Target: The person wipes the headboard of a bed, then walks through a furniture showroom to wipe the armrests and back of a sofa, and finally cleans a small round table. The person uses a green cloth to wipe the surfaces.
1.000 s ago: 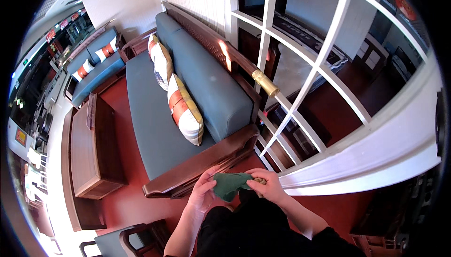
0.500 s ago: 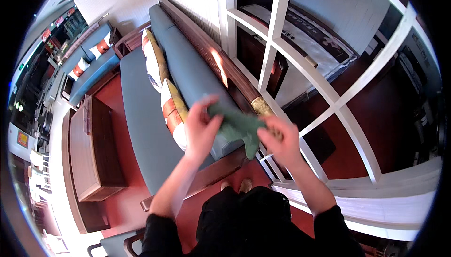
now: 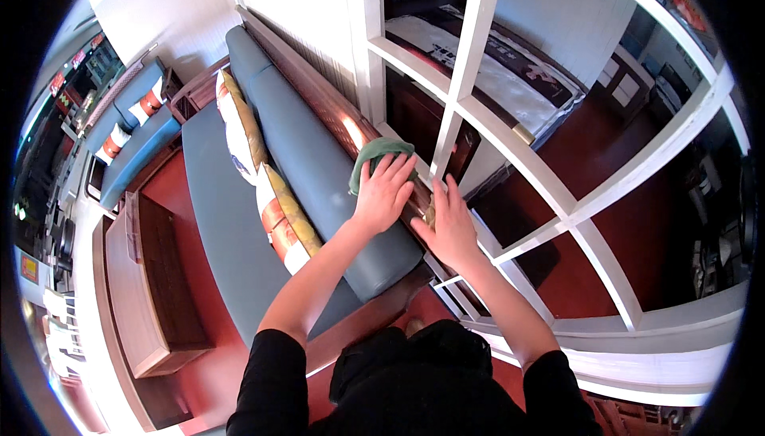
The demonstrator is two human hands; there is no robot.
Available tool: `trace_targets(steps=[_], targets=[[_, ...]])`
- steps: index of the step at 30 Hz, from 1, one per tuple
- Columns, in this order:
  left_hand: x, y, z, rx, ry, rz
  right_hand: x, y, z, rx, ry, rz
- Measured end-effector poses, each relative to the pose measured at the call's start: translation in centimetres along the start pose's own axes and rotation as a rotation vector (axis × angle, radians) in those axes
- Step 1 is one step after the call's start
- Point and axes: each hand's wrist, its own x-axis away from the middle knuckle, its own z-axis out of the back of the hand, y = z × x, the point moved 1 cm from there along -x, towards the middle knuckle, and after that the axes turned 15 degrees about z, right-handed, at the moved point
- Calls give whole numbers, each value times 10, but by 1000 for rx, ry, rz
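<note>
A green cloth (image 3: 385, 151) lies bunched on the wooden top rail (image 3: 343, 123) of the blue sofa's backrest. My left hand (image 3: 384, 195) rests on the cloth, fingers stretched out and slightly apart, its palm side hidden. Beside it, my right hand (image 3: 450, 225) is open over the near end of the rail, thumb and fingers spread with nothing visible in them. Part of the brass-coloured fitting (image 3: 431, 214) on the rail shows next to the right thumb. Whether that hand touches the rail I cannot tell.
Patterned cushions (image 3: 280, 217) lean on the blue sofa (image 3: 227, 221). Left of it stands a wooden table (image 3: 151, 284). A white lattice frame (image 3: 510, 145) rises close on the right, with a framed panel behind it. Farther left is another blue sofa (image 3: 135, 153).
The cloth, held stretched between both hands before, now sits bunched on the rail under my left hand. My right hand has let go of it and opened. The view has shifted slightly.
</note>
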Motion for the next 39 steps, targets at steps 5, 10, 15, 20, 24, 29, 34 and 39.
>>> trace_targets(steps=[5, 10, 15, 20, 24, 29, 34, 39], targets=[[-45, -38, -4, 334, -9, -31, 4, 14, -5, -214, -279, -45], [-74, -55, -17, 196, 190, -75, -13, 12, -7, -180, -375, 83], [-84, -76, -23, 106, 283, -5, -42, 9, -20, -71, -449, 72], [-89, -80, -25, 133, 303, -7, -74, 15, -39, -33, -440, 45], [-101, -95, -20, 129, 355, -25, -100, 6, -53, 32, -479, -12], [-127, -113, -17, 126, 380, 15, -118, 9, -63, 46, -432, -30], [-143, -131, -16, 175, 353, 83, -137, 13, -77, 8, -430, -38], [-151, -146, -16, 197, 386, 11, -158, 17, -100, -1, -261, 45]])
